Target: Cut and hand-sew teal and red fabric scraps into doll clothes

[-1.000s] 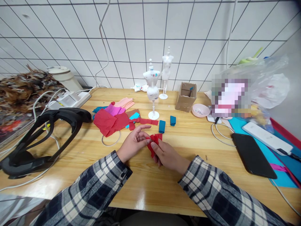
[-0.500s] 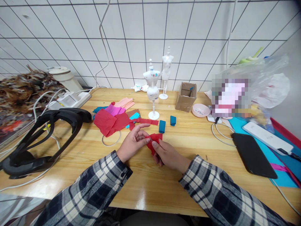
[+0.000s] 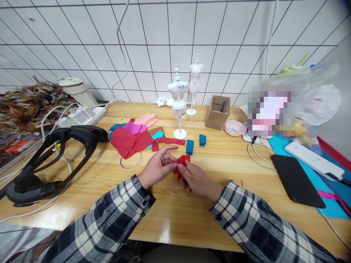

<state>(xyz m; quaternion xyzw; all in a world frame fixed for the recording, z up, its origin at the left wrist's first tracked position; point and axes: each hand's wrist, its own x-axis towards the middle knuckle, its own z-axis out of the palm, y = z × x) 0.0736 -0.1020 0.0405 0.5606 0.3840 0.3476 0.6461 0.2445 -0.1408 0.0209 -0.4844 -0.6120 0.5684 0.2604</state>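
Cloth [image 3: 184, 159], red and bunched, lay between our left hand [image 3: 158, 165] and our right hand [image 3: 195, 179], raised a little toward us above the wooden table [image 3: 167, 215]. Our right hand was the nearer, its thumb pressed on the cloth from above and its fingers curled beneath, closed firmly with most of the piece in hold. Our left thumb and bent fingers met in a close pinch at the left edge, the index finger stretched free above; how much fabric sat between those tips we could not tell. A thin pale sliver [image 3: 178, 161], perhaps a needle, bridged the small space between our thumbs, its long axis slanting from upper left down toward the right thumb. Just beyond, apart from the cloth, we had a teal roll [image 3: 189, 147], standing lengthwise away from us.
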